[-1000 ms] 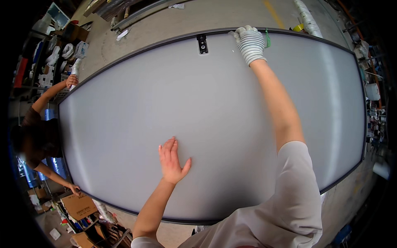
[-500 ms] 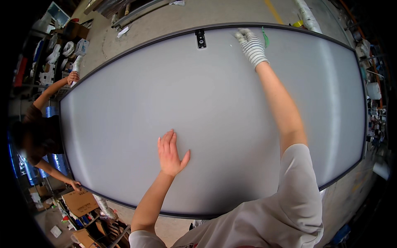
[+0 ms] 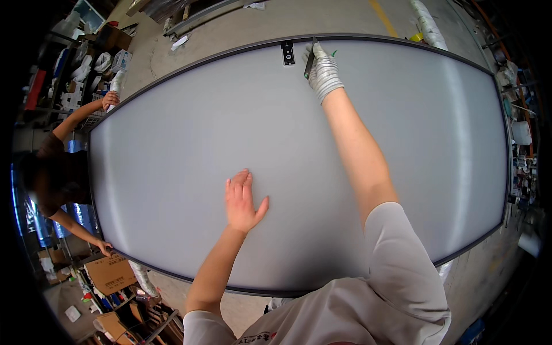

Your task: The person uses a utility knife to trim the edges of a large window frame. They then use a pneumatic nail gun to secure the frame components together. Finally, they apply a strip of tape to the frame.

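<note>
A large grey panel (image 3: 172, 144) with a dark frame lies flat in front of me. My left hand (image 3: 241, 204) is bare and rests on its lower middle, fingers stretched and thumb apart. At the far edge, my right hand (image 3: 324, 72), in a striped white glove, is closed on a slim dark utility knife (image 3: 310, 64), its thin tip pointing at the frame. Just left of that hand, a black lock fitting (image 3: 288, 53) is set into the panel. A green strip (image 3: 334, 53) shows beside the gloved fingers, partly hidden.
Another person (image 3: 57, 178) stands at the panel's left end, one hand (image 3: 110, 100) by the far corner, the other (image 3: 105, 248) at the near one. Wrapped supports (image 3: 144, 280) show under the panel. Cluttered shelves (image 3: 75, 75) and a cardboard box (image 3: 110, 274) are at left.
My right hand has moved left along the far edge toward the lock fitting, and the knife now shows clearly in it. My left hand stays flat on the panel. The view has shifted slightly.
</note>
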A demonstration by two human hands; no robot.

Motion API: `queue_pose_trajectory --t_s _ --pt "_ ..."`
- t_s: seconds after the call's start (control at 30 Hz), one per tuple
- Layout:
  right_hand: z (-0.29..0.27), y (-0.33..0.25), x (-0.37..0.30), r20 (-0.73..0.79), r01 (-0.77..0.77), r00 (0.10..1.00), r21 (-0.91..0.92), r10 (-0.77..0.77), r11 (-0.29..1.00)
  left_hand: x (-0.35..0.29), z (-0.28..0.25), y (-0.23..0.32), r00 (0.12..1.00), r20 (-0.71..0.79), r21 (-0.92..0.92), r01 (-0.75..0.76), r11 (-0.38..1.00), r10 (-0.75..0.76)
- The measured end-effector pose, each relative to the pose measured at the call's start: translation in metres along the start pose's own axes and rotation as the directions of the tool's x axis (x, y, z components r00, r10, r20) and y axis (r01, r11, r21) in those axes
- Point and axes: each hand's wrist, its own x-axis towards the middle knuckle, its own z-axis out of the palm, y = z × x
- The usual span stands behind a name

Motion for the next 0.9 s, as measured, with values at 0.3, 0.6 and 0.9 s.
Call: queue_pose_trajectory --t_s 0.3,0.6,0.9 --pt "-0.061 -0.022 -0.025 -0.075 0.251 0.966 0.051 -0.247 0.967 -0.005 0.003 -0.001 0.998 -0.052 -0.053 0.016 0.998 -0.018" --pt "0.021 0.013 -0.026 0.151 -0.269 0.956 0.119 0.250 0.956 -0.006 -0.001 0.000 0.999 -0.043 0.006 0.030 1.000 -0.029" --pt "-0.018 0.013 -0.041 0.197 -0.169 0.966 -0.001 0.165 0.986 -0.004 0.002 0.001 0.998 -0.052 -0.012 0.019 1.000 -0.020"
